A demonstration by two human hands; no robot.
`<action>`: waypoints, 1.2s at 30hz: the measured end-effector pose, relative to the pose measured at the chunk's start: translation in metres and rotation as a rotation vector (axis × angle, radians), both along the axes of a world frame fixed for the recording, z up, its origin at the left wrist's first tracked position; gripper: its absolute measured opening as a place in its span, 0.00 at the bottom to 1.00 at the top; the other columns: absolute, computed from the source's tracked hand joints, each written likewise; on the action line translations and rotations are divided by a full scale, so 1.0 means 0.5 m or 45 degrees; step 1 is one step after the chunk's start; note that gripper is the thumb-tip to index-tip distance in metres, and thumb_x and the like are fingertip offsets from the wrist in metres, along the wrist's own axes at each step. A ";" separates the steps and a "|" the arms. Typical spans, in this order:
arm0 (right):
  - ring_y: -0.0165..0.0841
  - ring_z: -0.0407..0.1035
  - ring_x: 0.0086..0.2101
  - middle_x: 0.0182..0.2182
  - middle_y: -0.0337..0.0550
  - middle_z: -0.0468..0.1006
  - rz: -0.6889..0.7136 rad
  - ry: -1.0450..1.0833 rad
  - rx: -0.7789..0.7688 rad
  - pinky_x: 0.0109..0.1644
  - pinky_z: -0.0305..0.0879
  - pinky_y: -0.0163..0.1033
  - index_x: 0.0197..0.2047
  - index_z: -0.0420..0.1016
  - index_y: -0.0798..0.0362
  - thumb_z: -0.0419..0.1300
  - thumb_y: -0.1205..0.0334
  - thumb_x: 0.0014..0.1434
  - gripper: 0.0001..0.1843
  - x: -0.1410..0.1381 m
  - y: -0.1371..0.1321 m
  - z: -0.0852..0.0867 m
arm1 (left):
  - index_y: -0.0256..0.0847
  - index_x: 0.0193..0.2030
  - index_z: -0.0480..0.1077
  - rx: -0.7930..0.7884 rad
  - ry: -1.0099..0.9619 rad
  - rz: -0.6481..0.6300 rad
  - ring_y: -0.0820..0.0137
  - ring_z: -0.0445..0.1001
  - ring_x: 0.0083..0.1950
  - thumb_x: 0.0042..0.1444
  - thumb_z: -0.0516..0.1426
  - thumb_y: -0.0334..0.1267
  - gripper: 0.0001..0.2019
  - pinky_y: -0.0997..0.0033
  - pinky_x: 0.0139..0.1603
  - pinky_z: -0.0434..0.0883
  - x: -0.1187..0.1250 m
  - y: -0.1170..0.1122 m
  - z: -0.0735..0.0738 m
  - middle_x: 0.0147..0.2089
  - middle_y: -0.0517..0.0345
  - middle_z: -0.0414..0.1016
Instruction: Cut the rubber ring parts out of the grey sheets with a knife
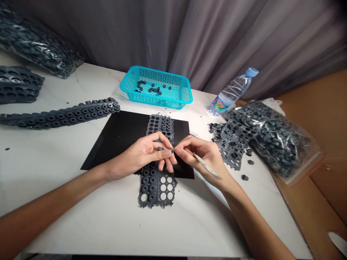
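Observation:
A dark grey rubber strip (156, 187) of moulded rings lies lengthwise over a black mat (119, 137) on the white table (81, 209). Several ring holes at both ends are empty. My left hand (146, 153) rests on the middle of the strip, fingers curled, pinching a small ring (171, 149) at its fingertips. My right hand (202, 153) meets it from the right, fingers pinched on a thin pointed tool (207, 167) whose tip is at the ring.
A turquoise basket (157, 98) holds several loose rings behind the mat. More ring strips (62, 115) lie at left, and another (230, 144) at right. Plastic bags of rings sit at far left (38, 45) and right (273, 139). A water bottle (233, 90) lies beside the right bag.

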State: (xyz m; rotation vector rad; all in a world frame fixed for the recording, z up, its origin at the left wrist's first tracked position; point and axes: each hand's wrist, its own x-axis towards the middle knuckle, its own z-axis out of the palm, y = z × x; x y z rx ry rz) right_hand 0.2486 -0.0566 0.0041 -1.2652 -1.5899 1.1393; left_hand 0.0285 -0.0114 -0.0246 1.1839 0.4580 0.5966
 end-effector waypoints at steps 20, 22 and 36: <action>0.36 0.71 0.30 0.30 0.42 0.79 -0.283 -0.545 0.329 0.37 0.63 0.40 0.40 0.80 0.52 0.54 0.67 0.66 0.12 0.089 0.031 -0.031 | 0.39 0.48 0.67 0.011 -0.010 0.003 0.69 0.86 0.39 0.72 0.62 0.39 0.09 0.75 0.34 0.74 0.000 0.002 -0.004 0.42 0.53 0.83; 0.37 0.70 0.29 0.28 0.42 0.77 -0.504 -0.793 0.359 0.36 0.59 0.40 0.36 0.77 0.51 0.53 0.70 0.62 0.11 0.122 0.040 -0.043 | 0.39 0.48 0.67 0.011 -0.012 -0.004 0.69 0.86 0.39 0.72 0.62 0.39 0.09 0.75 0.34 0.74 0.000 0.002 -0.002 0.42 0.52 0.83; 0.37 0.71 0.32 0.33 0.43 0.82 -0.277 -0.857 0.219 0.37 0.58 0.40 0.38 0.76 0.50 0.58 0.65 0.64 0.05 0.098 0.040 -0.059 | 0.38 0.49 0.68 0.018 0.041 -0.041 0.67 0.86 0.41 0.72 0.62 0.40 0.09 0.73 0.37 0.76 0.001 0.000 0.000 0.46 0.47 0.84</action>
